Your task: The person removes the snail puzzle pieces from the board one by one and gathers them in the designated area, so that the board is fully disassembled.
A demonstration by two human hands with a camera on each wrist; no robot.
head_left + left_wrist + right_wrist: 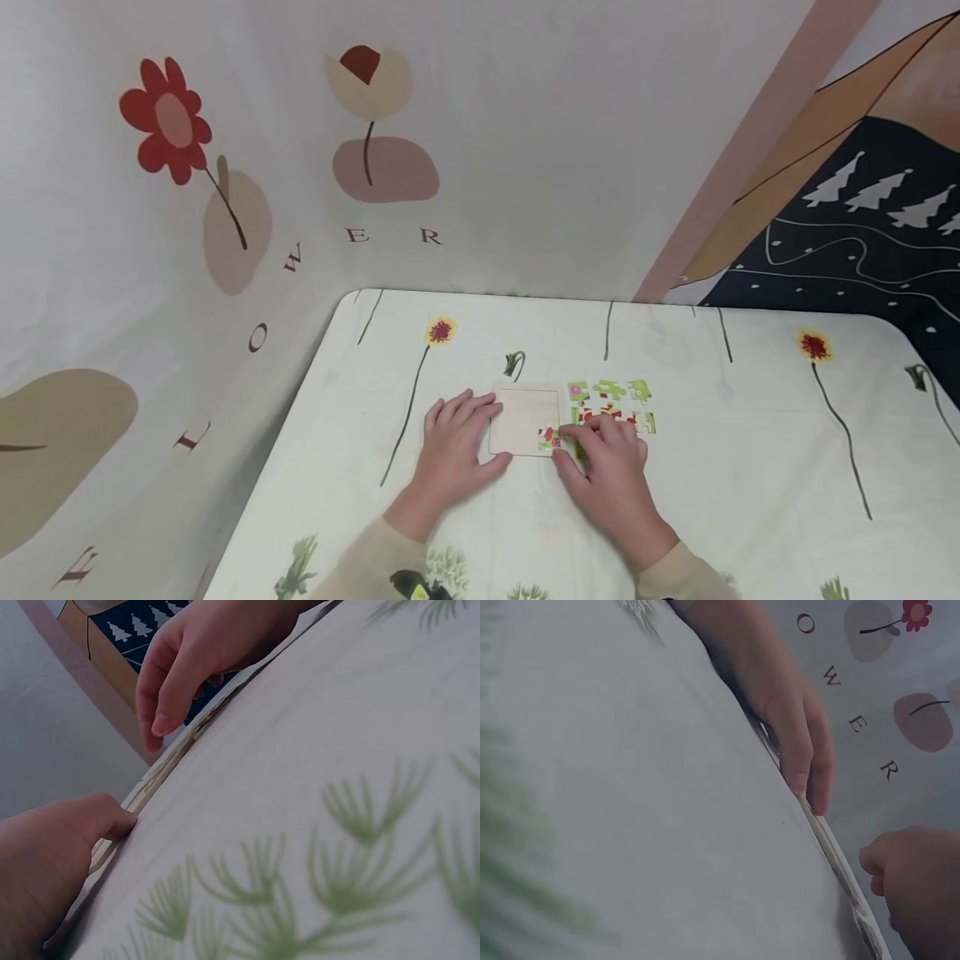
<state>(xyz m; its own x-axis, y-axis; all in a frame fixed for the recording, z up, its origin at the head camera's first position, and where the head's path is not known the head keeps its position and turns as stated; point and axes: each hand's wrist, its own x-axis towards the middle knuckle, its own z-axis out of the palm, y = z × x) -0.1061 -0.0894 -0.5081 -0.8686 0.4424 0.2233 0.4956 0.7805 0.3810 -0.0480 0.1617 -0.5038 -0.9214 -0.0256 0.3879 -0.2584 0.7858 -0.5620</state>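
A shallow square wooden puzzle board (pixel 517 417) lies on the table in the head view. One printed puzzle piece (pixel 548 439) sits in its lower right corner. My left hand (pixel 453 446) rests against the board's left side, thumb at the near edge and fingers at the left edge, fairly straight. Just beside that corner piece is my right hand (pixel 611 467), thumb and index fingertip apart. In the left wrist view its fingertips (pixel 159 729) hang just over the board with nothing visible between them. Several loose puzzle pieces (pixel 610 389) lie right of the board, some hidden under the right hand.
The table is covered with a white flower-print cloth (pixel 750 450). Behind it hangs a pale printed curtain (pixel 525 167), with a dark panel of white trees (pixel 862 225) on the right.
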